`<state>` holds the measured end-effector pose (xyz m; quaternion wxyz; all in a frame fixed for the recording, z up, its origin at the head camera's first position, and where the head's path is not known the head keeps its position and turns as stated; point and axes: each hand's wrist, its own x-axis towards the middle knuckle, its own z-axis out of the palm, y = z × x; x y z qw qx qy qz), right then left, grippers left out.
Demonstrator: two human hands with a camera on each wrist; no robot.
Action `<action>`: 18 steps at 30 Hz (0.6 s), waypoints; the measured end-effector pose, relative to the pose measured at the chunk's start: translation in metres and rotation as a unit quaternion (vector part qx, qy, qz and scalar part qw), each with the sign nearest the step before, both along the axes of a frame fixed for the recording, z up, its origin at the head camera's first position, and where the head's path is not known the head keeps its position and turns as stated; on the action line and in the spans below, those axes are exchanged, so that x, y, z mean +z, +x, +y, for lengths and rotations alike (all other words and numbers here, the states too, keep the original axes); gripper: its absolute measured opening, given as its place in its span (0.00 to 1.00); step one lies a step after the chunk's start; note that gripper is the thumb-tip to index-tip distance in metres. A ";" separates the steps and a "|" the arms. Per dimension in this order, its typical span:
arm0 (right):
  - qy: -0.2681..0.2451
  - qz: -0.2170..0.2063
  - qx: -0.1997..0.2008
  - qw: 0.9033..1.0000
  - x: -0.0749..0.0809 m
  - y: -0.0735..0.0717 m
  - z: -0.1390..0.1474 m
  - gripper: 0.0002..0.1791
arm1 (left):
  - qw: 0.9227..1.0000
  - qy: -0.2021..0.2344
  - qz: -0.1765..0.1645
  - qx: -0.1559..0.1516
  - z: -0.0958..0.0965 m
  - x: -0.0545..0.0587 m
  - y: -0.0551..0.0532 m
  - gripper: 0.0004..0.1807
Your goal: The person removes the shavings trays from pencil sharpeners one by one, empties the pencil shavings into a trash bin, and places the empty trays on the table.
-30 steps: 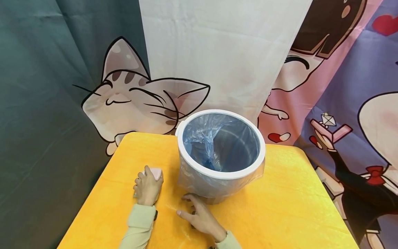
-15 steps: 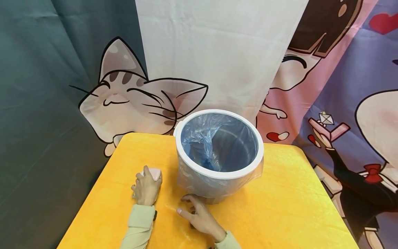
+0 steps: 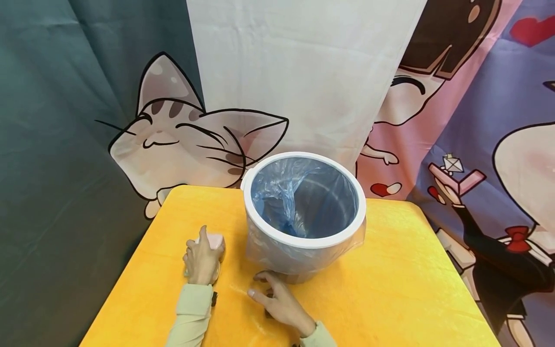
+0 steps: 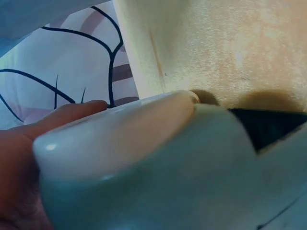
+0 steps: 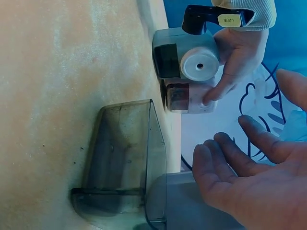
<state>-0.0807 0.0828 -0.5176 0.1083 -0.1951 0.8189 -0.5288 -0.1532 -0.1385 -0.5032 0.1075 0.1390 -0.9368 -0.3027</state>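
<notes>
My left hand (image 3: 201, 260) grips a pink-and-green pencil sharpener (image 3: 216, 241) from above, on the left of the table. In the right wrist view, the sharpener's pale round disc (image 5: 199, 64) has a small hole at its centre, and dark see-through windows show beside it. Its smooth green and pinkish casing (image 4: 144, 201) fills the lower left wrist view. A smoky, see-through shavings drawer (image 5: 124, 134) lies on the table nearby. Over toward that drawer, my right hand (image 3: 279, 303) holds nothing, fingers parted and slightly bent.
A white bin (image 3: 310, 242) lined with a thin bluish plastic bag stands at the table's middle, just beyond my right hand. The yellow table (image 3: 399, 270) has rounded far corners. Printed cartoon cloth (image 3: 303, 62) hangs behind it.
The fingers of my left hand shift slightly on the sharpener, with the index finger a little more raised. My right hand stays almost still. The head view drifts slightly.
</notes>
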 end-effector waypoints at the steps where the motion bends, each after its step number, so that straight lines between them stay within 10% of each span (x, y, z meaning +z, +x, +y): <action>1: -0.001 0.000 0.000 1.000 0.000 0.000 0.000 0.19 | 1.000 0.003 0.000 -0.003 -0.001 0.001 0.000 0.38; 9: -0.001 0.005 0.005 1.000 0.002 0.000 -0.001 0.20 | 0.999 0.043 -0.006 -0.010 -0.003 0.007 0.005 0.33; 18: 0.009 0.020 0.005 1.000 0.008 -0.001 -0.005 0.19 | 0.996 0.062 0.069 -0.001 -0.002 0.021 0.010 0.33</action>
